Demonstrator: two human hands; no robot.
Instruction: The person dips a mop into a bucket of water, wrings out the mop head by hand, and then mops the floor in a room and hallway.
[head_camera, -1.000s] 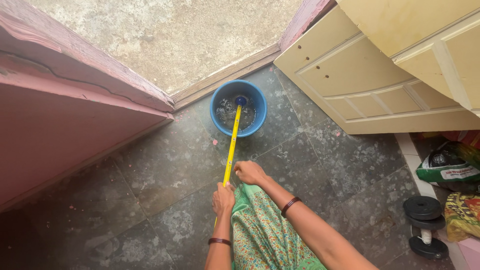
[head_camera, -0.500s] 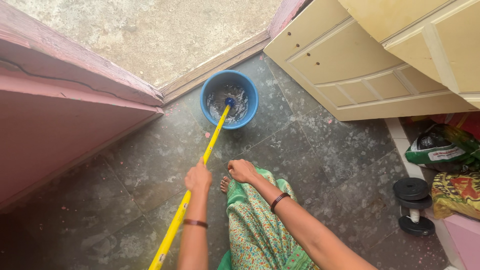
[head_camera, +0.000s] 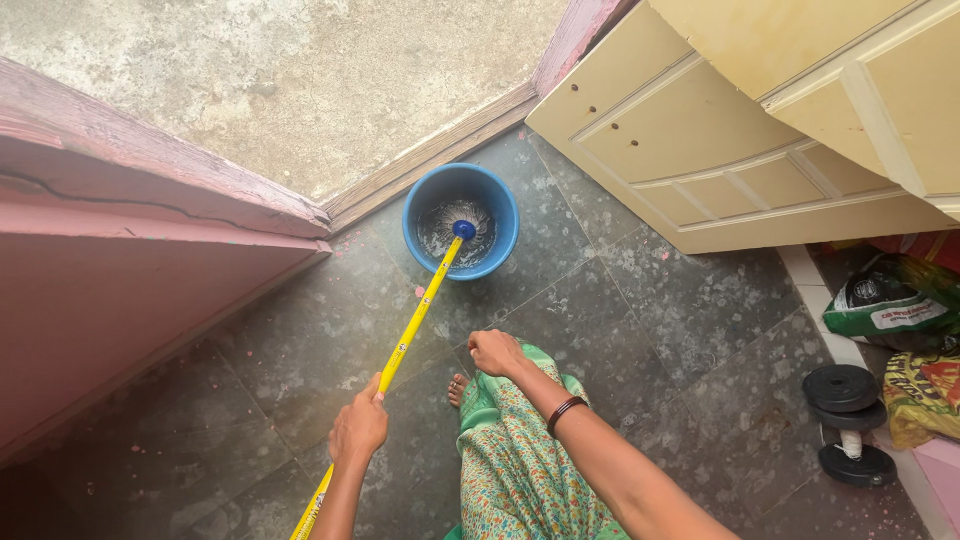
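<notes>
My left hand (head_camera: 358, 428) grips the yellow mop handle (head_camera: 412, 325), which slants up to a blue collar and a grey mop head (head_camera: 461, 227) sitting in a blue bucket (head_camera: 508, 218) of water on the dark stone floor. My right hand (head_camera: 496, 352) is closed on a fold of my green patterned skirt (head_camera: 520, 460), off the handle. My bare toes (head_camera: 458, 388) show just below that hand. Both wrists wear dark bangles.
A pink wall ledge (head_camera: 130, 230) fills the left. A wooden door threshold (head_camera: 440, 150) runs behind the bucket, concrete ground beyond. An open cream panelled door (head_camera: 720, 150) stands at the right. A black dumbbell (head_camera: 848, 425) and printed sacks (head_camera: 900, 310) lie far right.
My left hand slid down the handle towards me. The mop tilted to the left while its head stayed in the bucket. My right hand stayed closed on the skirt.
</notes>
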